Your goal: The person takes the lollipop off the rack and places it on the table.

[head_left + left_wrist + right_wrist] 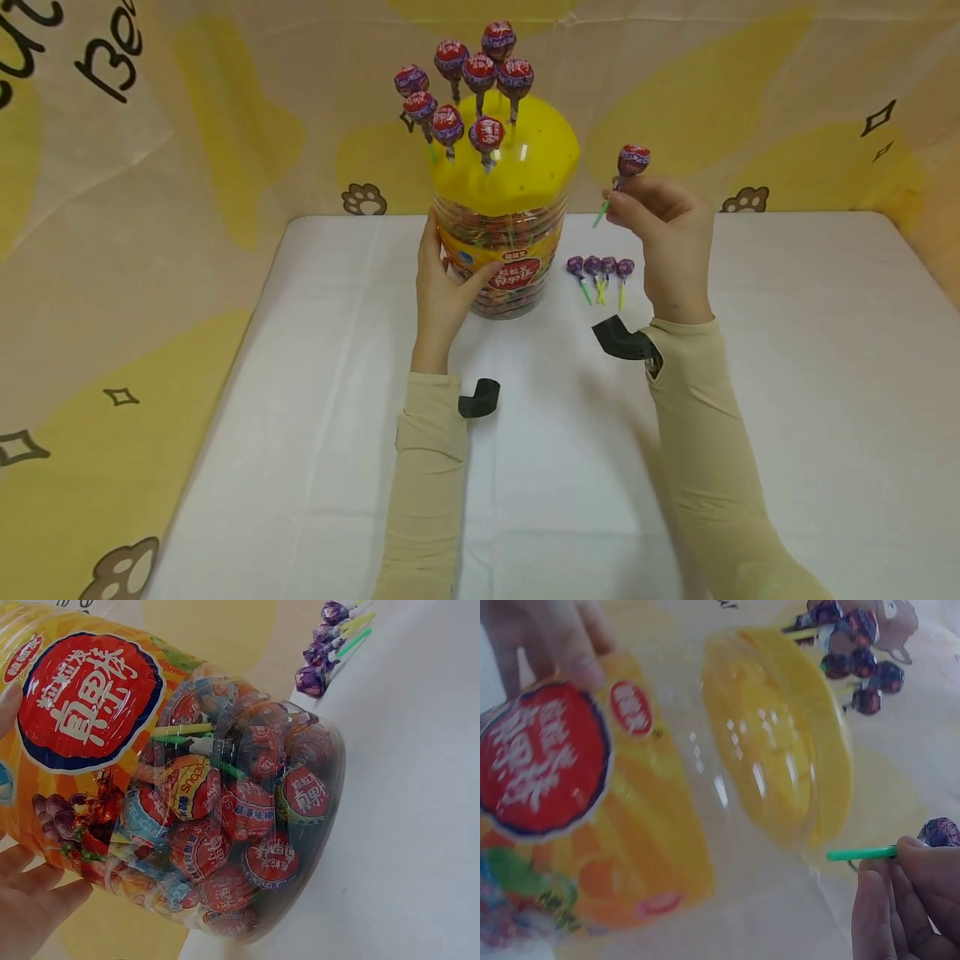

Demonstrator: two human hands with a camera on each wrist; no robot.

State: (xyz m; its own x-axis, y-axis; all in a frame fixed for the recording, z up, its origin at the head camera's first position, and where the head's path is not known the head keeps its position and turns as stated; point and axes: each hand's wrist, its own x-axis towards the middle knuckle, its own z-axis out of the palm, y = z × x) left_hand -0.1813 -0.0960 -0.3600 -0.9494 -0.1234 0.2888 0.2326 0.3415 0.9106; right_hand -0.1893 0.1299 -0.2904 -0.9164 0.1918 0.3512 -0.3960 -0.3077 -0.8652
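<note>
A clear plastic candy jar (500, 287) with a yellow lid (536, 158) stands on the table, packed with wrapped lollipops (247, 806). My left hand (438, 287) holds its left side, thumb across the front label and the other fingers partly hidden behind. Several red and purple lollipops (480, 73) stand upright in the lid, sticks down, mostly on its left and middle. To the right of the jar, my right hand (671, 237) pinches another lollipop (633, 160) by its wrapper's lower end. Its green stick (859, 854) points down and left, apart from the lid.
Several purple lollipops (600, 267) lie in a row on the white tabletop (555, 467), right of the jar. A yellow and beige patterned cloth (690, 92) hangs behind the table and down its left side. A black wrist mount (626, 340) juts from each sleeve.
</note>
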